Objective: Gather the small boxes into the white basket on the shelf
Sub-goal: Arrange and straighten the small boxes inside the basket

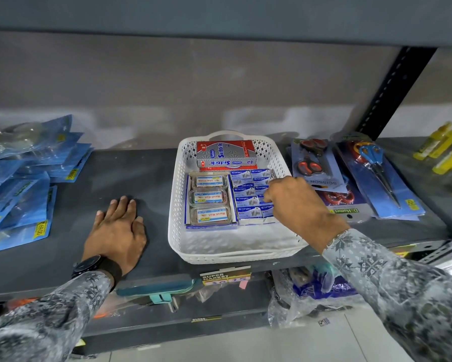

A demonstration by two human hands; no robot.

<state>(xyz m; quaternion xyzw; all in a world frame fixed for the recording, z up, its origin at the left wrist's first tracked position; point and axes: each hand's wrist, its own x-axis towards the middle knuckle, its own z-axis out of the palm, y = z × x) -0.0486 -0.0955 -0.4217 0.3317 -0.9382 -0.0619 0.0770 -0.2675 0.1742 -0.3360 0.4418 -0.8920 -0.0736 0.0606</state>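
Observation:
A white perforated basket [230,245] stands on the grey shelf [130,173]. Inside lie several small blue-and-white boxes [245,190] in rows, three clear tubs [209,198] on a blue pack, and a red-and-silver Softek box [226,154] at the back. My right hand [298,205] reaches into the basket from the right, fingers curled down on the small boxes at the right row; whether it grips one is hidden. My left hand [117,228] rests flat on the bare shelf, left of the basket, holding nothing.
Blue blister packs [23,178] pile at the shelf's left. Packaged scissors [316,163] and a second scissors pack [379,173] lie right of the basket, yellow tubes [447,150] further right. A black upright post [392,90] stands behind. Bagged goods sit on the lower shelf.

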